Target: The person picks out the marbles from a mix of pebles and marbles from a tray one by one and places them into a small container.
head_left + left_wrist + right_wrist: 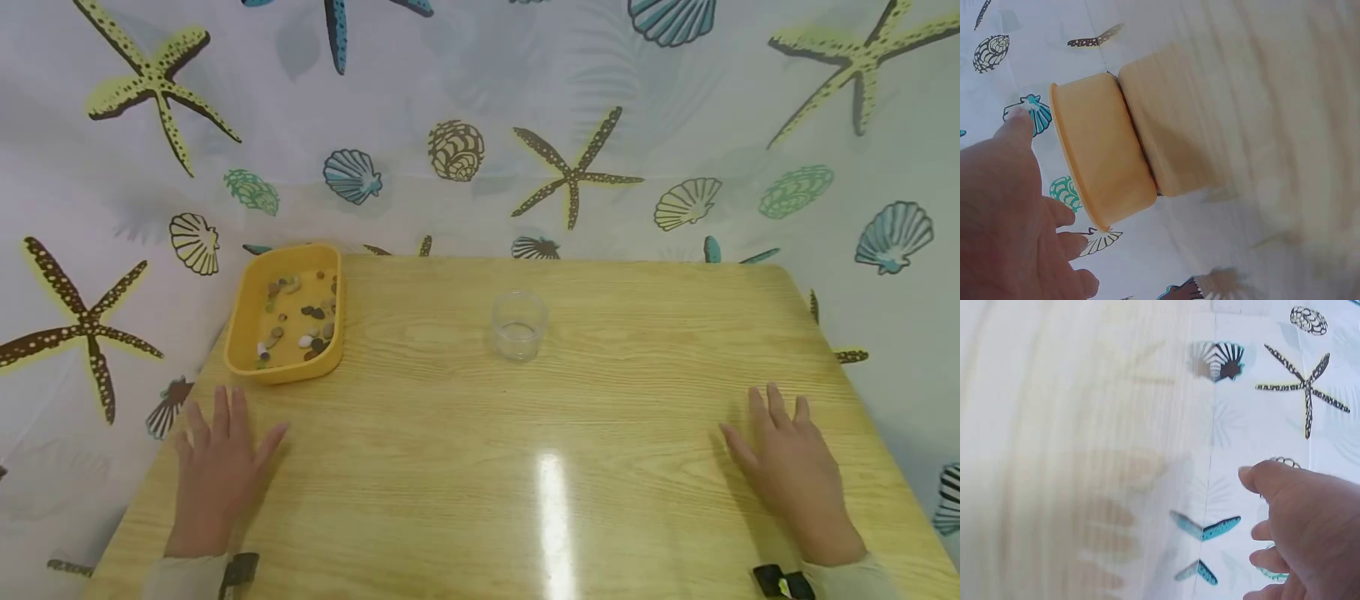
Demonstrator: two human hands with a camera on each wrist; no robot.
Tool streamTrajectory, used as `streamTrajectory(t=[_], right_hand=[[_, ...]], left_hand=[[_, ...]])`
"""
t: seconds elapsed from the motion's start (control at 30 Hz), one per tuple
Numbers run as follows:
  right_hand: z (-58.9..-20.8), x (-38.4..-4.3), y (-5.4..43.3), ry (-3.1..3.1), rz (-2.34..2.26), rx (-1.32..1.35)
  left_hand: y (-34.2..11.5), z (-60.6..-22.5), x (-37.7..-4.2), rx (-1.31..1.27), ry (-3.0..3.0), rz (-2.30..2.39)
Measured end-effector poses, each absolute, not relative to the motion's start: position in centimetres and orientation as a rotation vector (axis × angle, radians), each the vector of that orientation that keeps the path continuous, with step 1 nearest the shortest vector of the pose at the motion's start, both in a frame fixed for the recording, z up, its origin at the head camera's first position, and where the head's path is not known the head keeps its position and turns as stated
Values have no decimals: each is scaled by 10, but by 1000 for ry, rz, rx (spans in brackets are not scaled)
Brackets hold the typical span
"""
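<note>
My left hand (217,475) is at the left side of the wooden table, fingers spread and holding nothing. Just beyond its fingertips stands a yellow plastic tray (288,377) with several small pebbles (318,313) in it, dark, brown and white. In the left wrist view the tray (1107,150) shows its outer side, apart from the hand (1004,219). A clear glass cup (520,327) stands upright near the table's middle back. On the right side, my right hand (798,475) has its fingers spread, with nothing held; the right wrist view shows that hand (1316,531) too.
The light wooden table (450,467) has a glossy streak of reflected light near its front. A white cloth (495,83) printed with starfish and shells hangs behind the table and along both sides.
</note>
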State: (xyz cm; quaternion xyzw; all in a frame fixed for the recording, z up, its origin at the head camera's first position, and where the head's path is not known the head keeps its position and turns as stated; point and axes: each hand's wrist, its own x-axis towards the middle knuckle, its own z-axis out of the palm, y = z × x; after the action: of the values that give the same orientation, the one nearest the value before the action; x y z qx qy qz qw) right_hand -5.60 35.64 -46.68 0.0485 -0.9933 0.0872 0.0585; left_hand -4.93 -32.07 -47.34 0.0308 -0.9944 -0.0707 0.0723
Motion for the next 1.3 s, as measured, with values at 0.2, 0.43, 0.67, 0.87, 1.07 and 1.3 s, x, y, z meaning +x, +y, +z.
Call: streamTrajectory(t=[0.2, 0.43, 0.67, 0.87, 1.07, 1.3], right_hand=[[-465, -59, 328, -2849, 223, 276], [-466, -65, 297, -2683, 243, 420], [-466, -68, 269, -2766, 354, 493], [-469, -73, 231, -2813, 537, 627], [-469, -80, 187, -2795, 711, 824], [-473, -81, 149, -2816, 964, 882]], left_hand=[[-322, -469, -50, 117, -2961, -242], [-319, -459, -52, 240, -2989, -550], [-324, -447, -56, 312, -2788, -720], [-328, -438, -60, 306, -2692, -822], [-335, -430, -69, 354, -2666, -920], [-353, -427, -91, 364, -2636, -938]])
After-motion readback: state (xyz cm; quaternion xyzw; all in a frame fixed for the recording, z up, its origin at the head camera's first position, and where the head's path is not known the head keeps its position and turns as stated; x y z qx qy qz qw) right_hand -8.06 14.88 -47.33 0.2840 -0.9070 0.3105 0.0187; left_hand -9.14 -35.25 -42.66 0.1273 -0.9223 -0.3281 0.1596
